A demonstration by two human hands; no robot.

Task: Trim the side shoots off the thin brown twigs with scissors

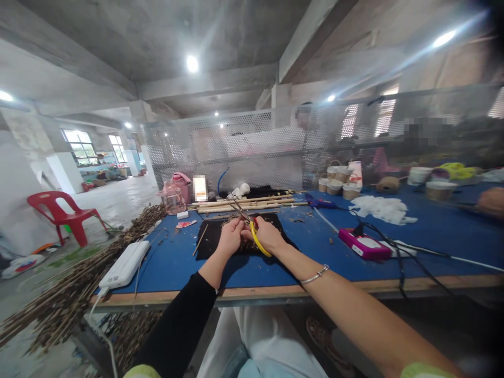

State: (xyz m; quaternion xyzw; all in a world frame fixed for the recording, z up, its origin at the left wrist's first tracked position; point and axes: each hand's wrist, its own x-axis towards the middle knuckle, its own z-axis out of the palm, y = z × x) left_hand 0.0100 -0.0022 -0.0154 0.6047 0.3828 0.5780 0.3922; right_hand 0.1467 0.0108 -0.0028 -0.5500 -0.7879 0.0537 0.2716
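Note:
My right hand [268, 236] is closed around a pair of scissors [256, 241] with yellow handles; the metal blades point away from me and to the left. Close beside it, my left hand [230, 237] has its fingers pinched together near the blades. Whatever sits between those fingers is too small to make out. Both hands are over a black cloth [205, 248] strewn with brown dry scraps. A thin stick [200, 240] lies on the cloth's left side.
Long pale sticks [244, 203] lie behind the cloth on the blue table [315, 268]. To the left are a white power bank [125, 264] and bundled dry stems [94, 268]. A purple device [364, 244] with cables, white material [380, 209] and small pots [334, 186] occupy the right.

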